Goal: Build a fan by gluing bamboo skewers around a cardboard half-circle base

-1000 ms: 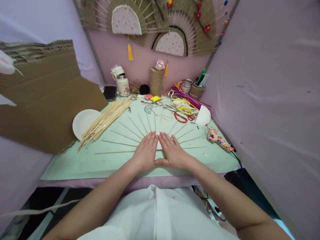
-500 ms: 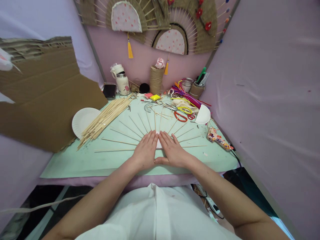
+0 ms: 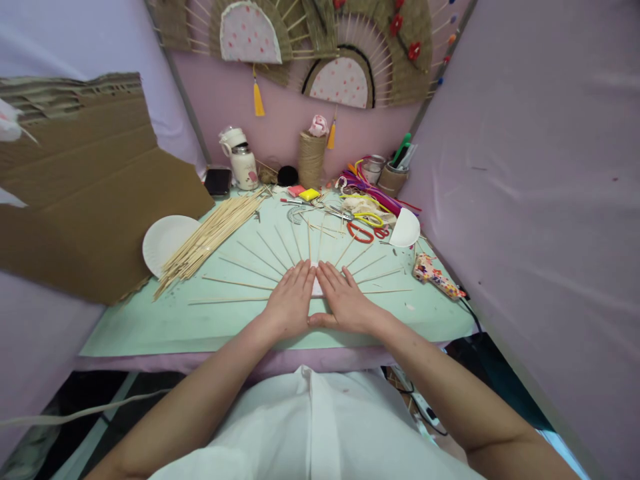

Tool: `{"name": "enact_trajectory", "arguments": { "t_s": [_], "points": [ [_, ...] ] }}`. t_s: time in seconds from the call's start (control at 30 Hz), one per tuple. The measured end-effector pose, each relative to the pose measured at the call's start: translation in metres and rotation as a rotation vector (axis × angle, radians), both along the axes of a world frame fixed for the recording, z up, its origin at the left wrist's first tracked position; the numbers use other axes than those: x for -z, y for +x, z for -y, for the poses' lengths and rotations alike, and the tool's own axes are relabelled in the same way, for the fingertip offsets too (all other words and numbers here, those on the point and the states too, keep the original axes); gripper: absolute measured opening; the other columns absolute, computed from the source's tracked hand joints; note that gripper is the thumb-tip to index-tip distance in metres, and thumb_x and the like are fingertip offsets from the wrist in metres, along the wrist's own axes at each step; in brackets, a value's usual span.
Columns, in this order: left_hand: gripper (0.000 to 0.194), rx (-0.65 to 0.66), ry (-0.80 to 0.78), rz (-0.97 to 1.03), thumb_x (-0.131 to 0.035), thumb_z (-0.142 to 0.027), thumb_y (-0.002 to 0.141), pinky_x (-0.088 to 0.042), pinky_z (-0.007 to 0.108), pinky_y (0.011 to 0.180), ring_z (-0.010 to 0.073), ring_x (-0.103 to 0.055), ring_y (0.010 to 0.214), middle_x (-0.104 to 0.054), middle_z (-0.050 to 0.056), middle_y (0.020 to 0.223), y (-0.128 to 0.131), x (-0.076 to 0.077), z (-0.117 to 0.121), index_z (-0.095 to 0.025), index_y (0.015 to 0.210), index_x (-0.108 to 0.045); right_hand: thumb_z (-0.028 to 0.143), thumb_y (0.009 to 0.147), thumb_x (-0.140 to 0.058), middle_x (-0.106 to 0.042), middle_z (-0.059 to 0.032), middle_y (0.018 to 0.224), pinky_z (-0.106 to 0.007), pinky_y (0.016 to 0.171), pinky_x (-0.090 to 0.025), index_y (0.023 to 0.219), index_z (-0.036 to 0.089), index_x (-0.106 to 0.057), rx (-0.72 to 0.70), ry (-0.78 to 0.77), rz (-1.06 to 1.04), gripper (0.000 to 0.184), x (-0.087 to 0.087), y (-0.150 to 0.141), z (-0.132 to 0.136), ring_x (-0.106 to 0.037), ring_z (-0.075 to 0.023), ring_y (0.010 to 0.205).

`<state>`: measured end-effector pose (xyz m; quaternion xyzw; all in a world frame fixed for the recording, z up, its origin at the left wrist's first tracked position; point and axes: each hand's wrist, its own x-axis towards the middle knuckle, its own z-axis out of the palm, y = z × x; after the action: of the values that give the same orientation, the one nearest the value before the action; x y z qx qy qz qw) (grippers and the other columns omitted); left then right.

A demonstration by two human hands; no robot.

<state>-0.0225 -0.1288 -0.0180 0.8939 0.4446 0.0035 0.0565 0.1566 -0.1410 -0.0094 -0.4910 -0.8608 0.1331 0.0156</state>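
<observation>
My left hand (image 3: pixel 291 299) and my right hand (image 3: pixel 346 297) lie flat, side by side, fingers stretched out and pointing away from me. Both press on a small white piece (image 3: pixel 317 288), mostly hidden beneath them; a bit of it shows between the hands. Thin wooden sticks (image 3: pixel 245 265) spread out from under my hands like the ribs of a fan, to the left, ahead and to the right. The inner ends of the sticks are covered by my fingers.
A bundle of sticks (image 3: pixel 213 240) rests partly on a paper plate (image 3: pixel 165 243) at left, near a large cardboard sheet (image 3: pixel 100 193). Scissors (image 3: pixel 369 219), a protractor (image 3: pixel 295 215) and a twine spool (image 3: pixel 312 160) lie ahead. A patterned glue gun (image 3: pixel 436 275) lies at right.
</observation>
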Motion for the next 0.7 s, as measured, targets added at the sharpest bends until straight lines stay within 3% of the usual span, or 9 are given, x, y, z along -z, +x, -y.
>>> {"name": "enact_trajectory", "arguments": {
  "t_s": [0.7],
  "points": [
    [0.096,-0.009,-0.005,0.023,-0.055,-0.049,0.080,-0.011,0.047,0.121,0.0315,-0.004,0.151,-0.009,0.025,0.161,0.0004,0.0005,0.0009,0.000,0.152,-0.014,0.078,0.085,-0.032,-0.006,-0.0222,0.162,-0.055,0.120,-0.005,0.155,0.001,-0.011,-0.001,0.001,0.010,0.105,-0.0009,0.0000,0.0005,-0.002,-0.0307,0.151]
  ]
}}
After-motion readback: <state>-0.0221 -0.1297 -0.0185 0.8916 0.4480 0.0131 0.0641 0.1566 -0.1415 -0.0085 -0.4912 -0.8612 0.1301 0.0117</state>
